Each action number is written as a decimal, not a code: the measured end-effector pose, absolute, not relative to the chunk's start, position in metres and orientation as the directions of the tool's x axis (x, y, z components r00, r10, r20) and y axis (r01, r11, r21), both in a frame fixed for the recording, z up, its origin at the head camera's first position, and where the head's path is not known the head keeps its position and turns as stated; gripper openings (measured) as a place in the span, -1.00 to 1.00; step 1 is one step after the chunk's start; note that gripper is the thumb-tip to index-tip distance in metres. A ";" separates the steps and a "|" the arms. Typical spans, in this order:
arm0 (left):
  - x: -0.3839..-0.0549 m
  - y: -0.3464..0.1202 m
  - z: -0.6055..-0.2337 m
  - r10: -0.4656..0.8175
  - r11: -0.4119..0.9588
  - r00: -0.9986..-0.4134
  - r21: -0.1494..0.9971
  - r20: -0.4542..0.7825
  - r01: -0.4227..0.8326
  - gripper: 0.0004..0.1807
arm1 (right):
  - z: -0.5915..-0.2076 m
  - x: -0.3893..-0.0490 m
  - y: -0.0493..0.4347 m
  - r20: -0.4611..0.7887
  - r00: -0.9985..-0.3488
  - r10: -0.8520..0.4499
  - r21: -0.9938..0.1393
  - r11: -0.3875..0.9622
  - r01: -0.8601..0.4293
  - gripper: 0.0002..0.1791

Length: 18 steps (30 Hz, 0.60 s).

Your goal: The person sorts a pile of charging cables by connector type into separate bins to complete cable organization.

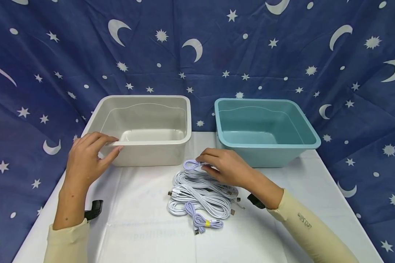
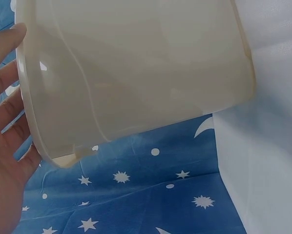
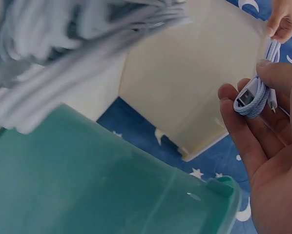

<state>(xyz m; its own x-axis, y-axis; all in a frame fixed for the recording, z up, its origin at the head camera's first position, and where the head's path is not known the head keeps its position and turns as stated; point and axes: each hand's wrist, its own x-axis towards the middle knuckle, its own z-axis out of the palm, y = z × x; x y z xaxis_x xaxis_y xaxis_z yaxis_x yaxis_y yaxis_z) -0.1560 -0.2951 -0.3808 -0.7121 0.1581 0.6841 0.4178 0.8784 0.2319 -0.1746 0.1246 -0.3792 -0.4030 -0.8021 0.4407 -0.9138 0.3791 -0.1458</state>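
Observation:
My left hand (image 1: pixel 89 155) holds the front left rim of the off-white plastic bin (image 1: pixel 148 155), fingers over the edge and thumb on the outer wall. Between thumb and fingers, my right hand (image 1: pixel 228 166) pinches a coiled lavender USB cable (image 3: pixel 256 100); its metal plugs show in the right wrist view. Below that hand lies a pile of coiled white cables (image 1: pixel 204 197) with several plugs sticking out. Another lavender cable (image 1: pixel 197 219), bound with a yellow tie, lies at the front of the pile.
A teal bin (image 1: pixel 263 157) stands at the back right, level with the off-white one, a gap between them. Both rest on a white-covered table (image 1: pixel 145 233). Behind hangs a dark blue curtain (image 1: pixel 204 29) with moons and stars.

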 end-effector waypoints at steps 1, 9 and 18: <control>-0.156 -0.295 -0.381 0.161 0.877 -0.710 0.230 0.685 0.422 -0.70 | -0.377 -0.175 0.124 0.441 -0.399 -0.804 -0.140 0.377 -0.915 -0.73; -0.156 -0.295 -0.380 0.169 0.869 -0.674 0.214 0.719 0.446 -0.70 | -0.359 -0.179 0.113 0.459 -0.367 -0.809 -0.121 0.352 -0.928 -0.75; -0.156 -0.294 -0.381 0.165 0.873 -0.693 0.223 0.702 0.434 -0.70 | -0.342 -0.186 0.098 0.479 -0.355 -0.803 -0.101 0.351 -0.931 -0.74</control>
<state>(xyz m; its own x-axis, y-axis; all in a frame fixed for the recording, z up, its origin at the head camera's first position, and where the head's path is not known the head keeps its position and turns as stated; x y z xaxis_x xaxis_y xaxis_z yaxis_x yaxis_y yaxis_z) -0.1559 -0.2940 -0.3811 -0.6931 0.1652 0.7016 0.4339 0.8729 0.2231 -0.1857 0.0985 -0.3420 -0.3551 -0.8028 0.4790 -0.9308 0.3512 -0.1014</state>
